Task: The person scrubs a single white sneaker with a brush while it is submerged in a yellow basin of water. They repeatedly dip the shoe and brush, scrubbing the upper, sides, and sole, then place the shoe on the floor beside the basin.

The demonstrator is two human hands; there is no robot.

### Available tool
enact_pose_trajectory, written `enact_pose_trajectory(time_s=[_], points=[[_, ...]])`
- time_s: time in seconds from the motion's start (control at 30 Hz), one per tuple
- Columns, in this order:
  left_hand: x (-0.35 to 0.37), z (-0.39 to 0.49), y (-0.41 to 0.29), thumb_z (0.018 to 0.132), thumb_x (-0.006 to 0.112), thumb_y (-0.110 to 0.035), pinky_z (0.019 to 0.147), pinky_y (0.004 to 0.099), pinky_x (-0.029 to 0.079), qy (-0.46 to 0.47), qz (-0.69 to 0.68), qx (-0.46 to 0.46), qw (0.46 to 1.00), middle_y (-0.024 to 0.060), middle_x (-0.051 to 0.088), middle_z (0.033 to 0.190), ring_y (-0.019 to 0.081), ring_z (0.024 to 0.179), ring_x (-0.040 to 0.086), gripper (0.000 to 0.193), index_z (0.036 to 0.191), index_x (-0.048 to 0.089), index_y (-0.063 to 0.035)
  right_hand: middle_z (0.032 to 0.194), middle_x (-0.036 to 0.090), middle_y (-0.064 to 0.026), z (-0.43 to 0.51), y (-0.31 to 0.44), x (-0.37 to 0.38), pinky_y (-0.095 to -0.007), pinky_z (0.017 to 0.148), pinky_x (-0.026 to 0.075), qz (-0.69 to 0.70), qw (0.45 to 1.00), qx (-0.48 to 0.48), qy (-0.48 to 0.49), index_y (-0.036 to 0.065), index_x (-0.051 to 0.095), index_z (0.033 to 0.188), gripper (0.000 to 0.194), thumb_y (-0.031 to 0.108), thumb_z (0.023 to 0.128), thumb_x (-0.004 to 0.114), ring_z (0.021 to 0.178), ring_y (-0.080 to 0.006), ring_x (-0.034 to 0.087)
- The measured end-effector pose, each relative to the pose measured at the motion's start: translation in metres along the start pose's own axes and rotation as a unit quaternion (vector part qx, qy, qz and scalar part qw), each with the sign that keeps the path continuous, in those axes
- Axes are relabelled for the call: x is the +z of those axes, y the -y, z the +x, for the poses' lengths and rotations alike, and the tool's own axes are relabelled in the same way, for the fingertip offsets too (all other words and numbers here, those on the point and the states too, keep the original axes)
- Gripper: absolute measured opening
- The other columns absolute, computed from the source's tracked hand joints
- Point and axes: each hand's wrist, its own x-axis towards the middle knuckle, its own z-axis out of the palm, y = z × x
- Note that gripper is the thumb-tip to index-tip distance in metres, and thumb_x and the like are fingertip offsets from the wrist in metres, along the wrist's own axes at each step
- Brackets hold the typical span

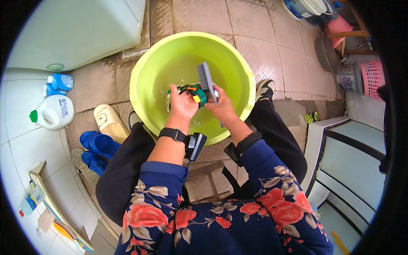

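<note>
A yellow-green plastic basin (245, 86) stands on the floor between my knees, with cloudy water in it. Over the water, my left hand (184, 106) grips what looks like a small green shoe (200, 94) with orange and yellow parts. The palm faces up, and the fingers are partly hidden behind the shoe. My right hand (221, 106) grips a grey scrubbing brush (207, 78) by its handle, its head pointing away from me. The bristles face left, beside the shoe's right end; I cannot tell whether they touch it.
Blue slippers (103, 145) and a cream slipper (110, 122) lie left of the basin. Detergent bottles (55, 111) stand by the tiled wall. A white cabinet (344, 159) is at right; buckets (307, 8) and a pink basket (372, 79) stand farther back.
</note>
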Motion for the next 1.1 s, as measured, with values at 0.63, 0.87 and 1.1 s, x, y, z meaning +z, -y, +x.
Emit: enact_pose_trajectory(time_s=[0.63, 0.87, 1.1], points=[[-0.042, 0.027, 0.001, 0.072, 0.057, -0.023, 0.062, 0.0343, 0.044, -0.104, 0.726, 0.173, 0.657, 0.0161, 0.059, 0.074, 0.0287, 0.070, 0.058, 0.025, 0.087, 0.059, -0.0028, 0.072, 0.057, -0.0127, 0.094, 0.011, 0.013, -0.0368, 0.055, 0.042, -0.039, 0.992, 0.026, -0.119, 0.001, 0.042, 0.111, 0.049, 0.018, 0.070, 0.062, 0.062, -0.0239, 0.055], [-0.037, 0.065, -0.007, 0.071, 0.057, -0.024, 0.072, 0.0352, 0.044, -0.160, 0.765, 0.092, 0.617, 0.0167, 0.058, 0.089, 0.0295, 0.084, 0.055, 0.028, 0.095, 0.059, -0.0087, 0.088, 0.056, -0.0213, 0.099, -0.002, -0.006, -0.0409, 0.073, 0.042, -0.281, 0.953, -0.053, -0.105, 0.006, 0.052, 0.098, 0.027, 0.022, 0.077, 0.048, 0.083, -0.0355, 0.053], [-0.004, 0.082, -0.021, 0.070, 0.055, -0.023, 0.073, 0.0331, 0.045, -0.225, 0.809, -0.023, 0.542, 0.0156, 0.059, 0.089, 0.0263, 0.084, 0.056, 0.026, 0.091, 0.060, -0.0079, 0.091, 0.056, -0.0187, 0.112, -0.036, -0.031, -0.0385, 0.076, 0.042, -0.384, 0.923, 0.031, 0.008, 0.006, 0.054, 0.098, 0.029, 0.022, 0.076, 0.048, 0.086, -0.0344, 0.053]])
